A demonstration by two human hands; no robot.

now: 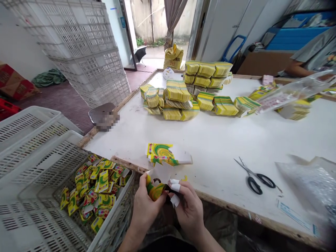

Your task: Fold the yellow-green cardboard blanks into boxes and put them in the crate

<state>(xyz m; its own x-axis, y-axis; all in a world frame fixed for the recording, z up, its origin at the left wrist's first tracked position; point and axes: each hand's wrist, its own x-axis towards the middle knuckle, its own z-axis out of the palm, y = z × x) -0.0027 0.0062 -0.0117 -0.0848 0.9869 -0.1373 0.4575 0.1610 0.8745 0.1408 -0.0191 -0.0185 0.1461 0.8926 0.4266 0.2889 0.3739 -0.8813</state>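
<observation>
Carton [154, 191], yellow-green print, one flap raised, held up at the near edge of the white bench [215, 147]. Left hand [145, 208]: fingers closed on it. Right hand [191, 208]: white-wrapped fingers [175, 188] at its right side; grip cannot be told. Flat stack [160, 151] just beyond. Scissors [252, 173] to the right, blades parted. Crate [114, 205] at left holds small boxes [103, 180].

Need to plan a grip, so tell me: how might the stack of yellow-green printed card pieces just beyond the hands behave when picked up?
The stack of yellow-green printed card pieces may slide apart: no band shows around its layered edges. Each is probably light and bendable; the thin yellow-green piece in the left hand curves.
</observation>
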